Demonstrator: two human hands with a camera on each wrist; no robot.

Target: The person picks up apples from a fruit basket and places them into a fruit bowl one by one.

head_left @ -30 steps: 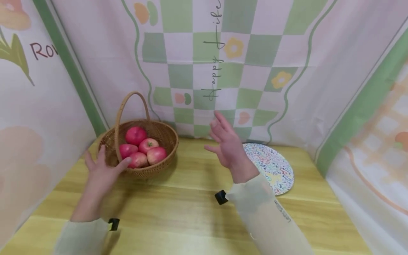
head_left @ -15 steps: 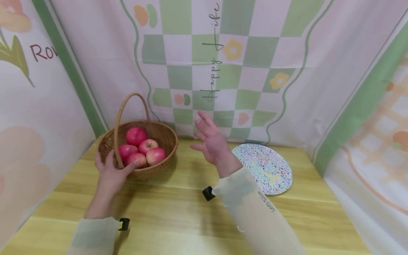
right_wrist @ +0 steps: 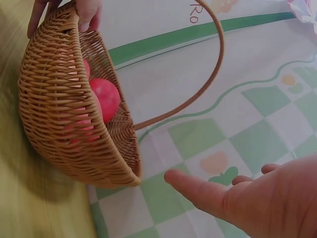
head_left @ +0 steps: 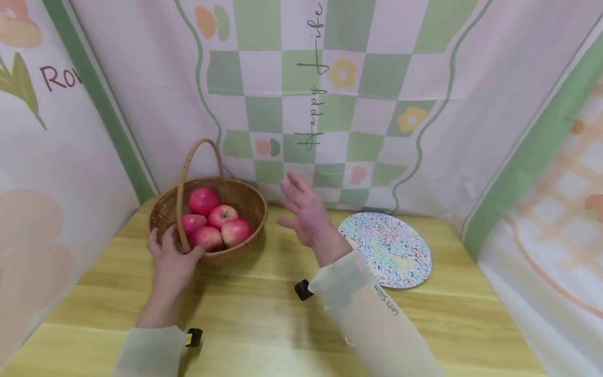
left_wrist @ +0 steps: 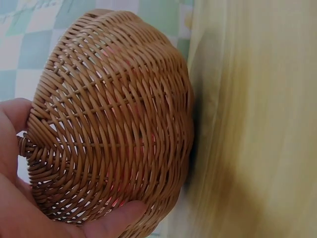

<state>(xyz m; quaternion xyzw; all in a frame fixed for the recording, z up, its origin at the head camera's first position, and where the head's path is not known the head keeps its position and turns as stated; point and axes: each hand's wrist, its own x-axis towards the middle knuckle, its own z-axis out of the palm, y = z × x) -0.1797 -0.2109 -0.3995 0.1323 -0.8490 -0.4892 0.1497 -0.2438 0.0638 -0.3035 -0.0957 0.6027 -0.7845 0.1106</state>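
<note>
Wicker basket (head_left: 247, 201) sitting on the worktop (head_left: 264, 319), its handle (head_left: 180, 196) arching overhead; five reddish apples (head_left: 222, 215) lying clustered inside it. Left hand (head_left: 171, 262) gripping the basket's near-left rim, its grip clamping on the wicker by the handle's foot. Right hand (head_left: 308, 217) hanging raised just to the basket's right, its grip standing apart, fingers extending. Speckled round board (head_left: 391, 251) lying farther to the basket's right. Green-and-white checked cloth (head_left: 301, 112) hanging behind the basket.
</note>
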